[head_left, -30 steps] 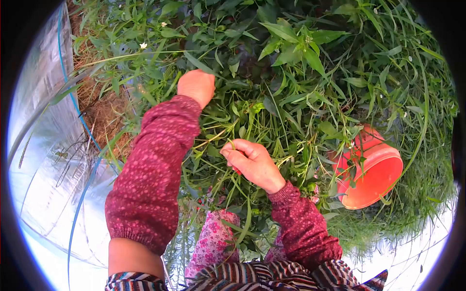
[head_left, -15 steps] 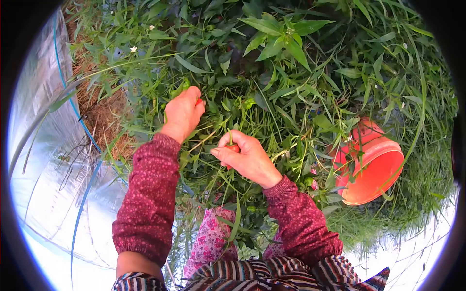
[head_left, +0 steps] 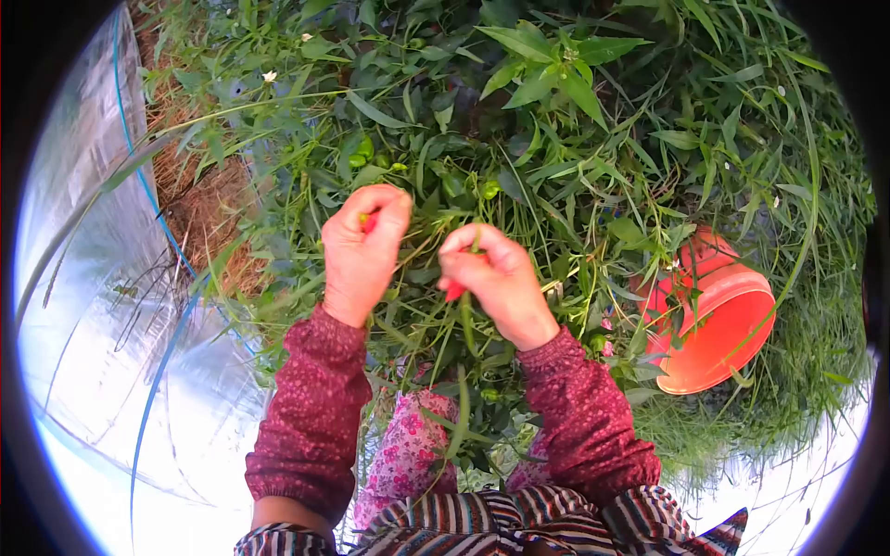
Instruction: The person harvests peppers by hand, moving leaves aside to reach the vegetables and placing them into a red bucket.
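Note:
My left hand is closed, with a bit of a red pepper showing between thumb and fingers. Just to the right, my right hand is closed around another red pepper, whose green stem pokes up past the fingers. Both hands are held above the leafy plants, close together but not touching. Past my left hand, green peppers hang among the leaves, and one more green pepper shows beyond my right hand.
An orange-red bucket lies tipped on its side in the grass at right, its mouth toward me. Clear plastic sheeting with a blue cord runs along the left, beside dry brown straw. Tall weeds crowd the far side.
My left hand has drawn back from the green peppers toward me and slightly right, now with red showing in its fingers. My right hand has shifted a little right and away from me.

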Tool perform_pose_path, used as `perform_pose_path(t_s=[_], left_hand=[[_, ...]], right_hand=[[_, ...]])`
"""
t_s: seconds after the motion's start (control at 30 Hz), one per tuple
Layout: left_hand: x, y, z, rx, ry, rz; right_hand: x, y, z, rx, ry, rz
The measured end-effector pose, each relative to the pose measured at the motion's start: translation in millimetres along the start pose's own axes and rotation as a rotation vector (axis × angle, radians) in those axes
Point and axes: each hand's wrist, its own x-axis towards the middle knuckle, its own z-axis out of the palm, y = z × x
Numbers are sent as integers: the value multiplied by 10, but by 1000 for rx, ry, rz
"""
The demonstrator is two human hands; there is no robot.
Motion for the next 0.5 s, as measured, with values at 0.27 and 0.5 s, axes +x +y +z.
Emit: perform_pose_path(t_s=[0.27,0.5], left_hand=[[-160,640,547,325,-110,532],[-25,659,568,588,-147,537]], right_hand=[[-34,-292,-145,519,-143,-264],[-49,-153,-213,790,-257,-186]])
